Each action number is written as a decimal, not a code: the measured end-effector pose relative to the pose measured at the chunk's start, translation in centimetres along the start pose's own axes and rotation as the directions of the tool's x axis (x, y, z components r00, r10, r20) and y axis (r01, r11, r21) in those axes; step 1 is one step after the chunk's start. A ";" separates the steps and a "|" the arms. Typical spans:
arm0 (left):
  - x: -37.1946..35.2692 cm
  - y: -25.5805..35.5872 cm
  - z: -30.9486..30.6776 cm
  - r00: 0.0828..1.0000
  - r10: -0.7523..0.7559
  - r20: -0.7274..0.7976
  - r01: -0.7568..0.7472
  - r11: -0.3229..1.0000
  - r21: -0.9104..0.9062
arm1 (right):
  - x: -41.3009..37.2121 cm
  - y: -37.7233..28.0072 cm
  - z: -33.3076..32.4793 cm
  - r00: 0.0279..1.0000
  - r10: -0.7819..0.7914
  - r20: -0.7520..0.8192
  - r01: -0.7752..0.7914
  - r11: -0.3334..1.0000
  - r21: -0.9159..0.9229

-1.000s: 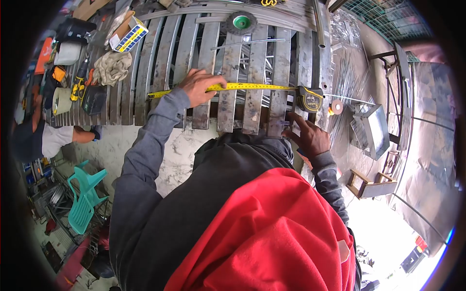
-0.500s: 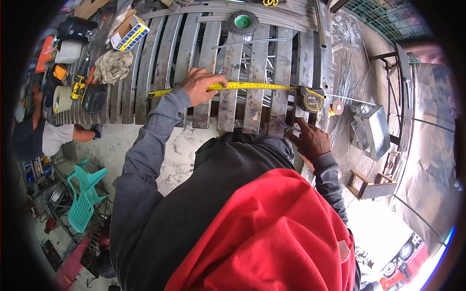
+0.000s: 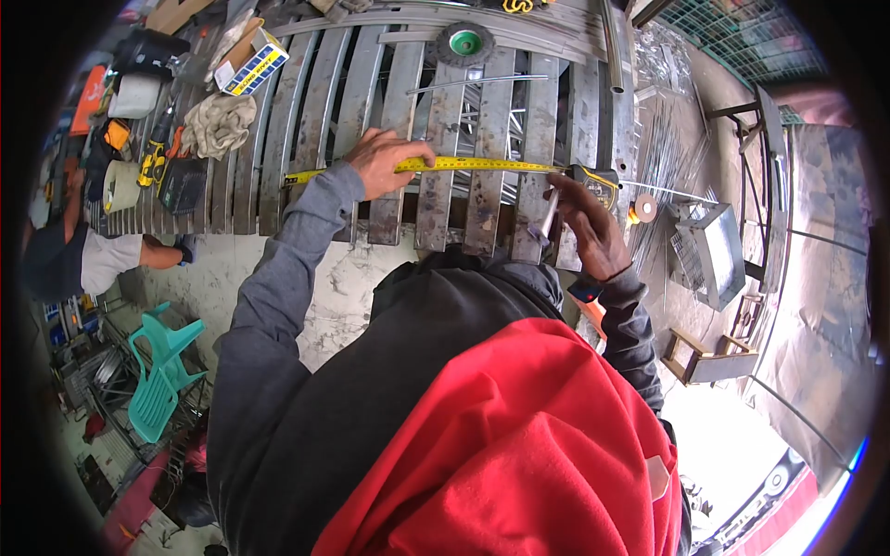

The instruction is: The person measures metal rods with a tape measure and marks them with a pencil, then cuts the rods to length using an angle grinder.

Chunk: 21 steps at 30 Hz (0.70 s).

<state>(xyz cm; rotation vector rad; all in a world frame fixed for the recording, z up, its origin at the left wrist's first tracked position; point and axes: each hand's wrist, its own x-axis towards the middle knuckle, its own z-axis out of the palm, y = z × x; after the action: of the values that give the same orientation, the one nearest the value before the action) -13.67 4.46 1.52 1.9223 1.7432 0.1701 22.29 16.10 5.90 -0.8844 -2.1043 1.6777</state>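
Note:
A tape measure with a dark case (image 3: pixel 594 183) lies on the slatted metal bench, its yellow blade (image 3: pixel 482 165) pulled out to the left across several slats. My left hand (image 3: pixel 385 165) is closed on the blade, thumb and fingers pinching its edge. To the left of that hand, the blade's end shows over the slats. My right hand (image 3: pixel 593 227) is beside the tape case, fingertips near where the blade leaves it. Between its fingers is a slim, pale, pen-like stick (image 3: pixel 551 211), slanting down toward the bench's near edge.
The slatted bench (image 3: pixel 399 79) carries a green-centred round wire brush (image 3: pixel 465 43), a thin rod, a box (image 3: pixel 250 67), a cloth glove (image 3: pixel 219 125) and a yellow power tool (image 3: pixel 153 162). A teal plastic chair (image 3: pixel 162 371) stands behind left. Another person (image 3: pixel 102 264) is at far left.
My right hand has risen from the bench's near edge to the tape case, bringing the pen-like stick up with it. My left hand stays on the blade.

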 end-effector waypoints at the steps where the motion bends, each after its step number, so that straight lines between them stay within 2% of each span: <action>1: 0.0 0.0 0.0 1.000 -0.007 0.010 0.007 1.000 -0.001 | 0.2 0.4 0.2 0.999 -0.027 -0.046 0.028 1.000 0.012; 3: 0.0 0.0 -0.1 1.000 -0.006 0.008 0.006 1.000 0.001 | 0.6 0.7 0.4 0.994 -0.054 -0.090 0.057 0.998 0.025; 5: 0.0 0.0 0.0 1.000 -0.005 0.007 0.005 1.000 0.002 | 1.2 0.0 0.6 0.956 -0.256 -0.141 0.179 0.894 -0.410; 9: 0.2 -0.1 0.0 1.000 -0.008 0.024 0.008 1.000 0.009 | 2.1 1.3 1.0 0.923 -0.333 -0.194 0.233 0.883 -0.407; 11: 0.2 0.0 -0.1 1.000 -0.009 0.027 0.008 1.000 0.013 | 2.6 1.6 0.4 0.900 -0.435 0.008 0.327 0.665 -0.671; 12: 0.2 0.1 -0.2 0.999 -0.021 0.040 0.021 1.000 0.018 | 3.0 1.9 0.5 0.900 -0.435 0.005 0.326 0.667 -0.670; 14: 0.3 0.2 -0.3 0.998 -0.032 0.054 0.031 0.999 0.024 | 3.5 2.4 0.9 0.872 -0.483 0.082 0.442 0.703 -0.557; 18: 0.2 0.1 -0.1 0.999 -0.019 0.041 0.018 1.000 0.020 | 4.1 2.6 1.8 0.834 -0.542 0.103 0.505 0.673 -0.540; 21: 0.3 0.2 -0.4 0.998 -0.027 0.061 0.026 0.999 0.030 | 4.1 3.1 1.8 0.857 -0.494 0.148 0.488 0.685 -0.541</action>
<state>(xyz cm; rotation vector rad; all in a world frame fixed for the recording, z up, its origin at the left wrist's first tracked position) -13.59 4.84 1.86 1.9041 1.7389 0.0749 18.97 17.69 1.92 -0.3746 -2.5767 0.7753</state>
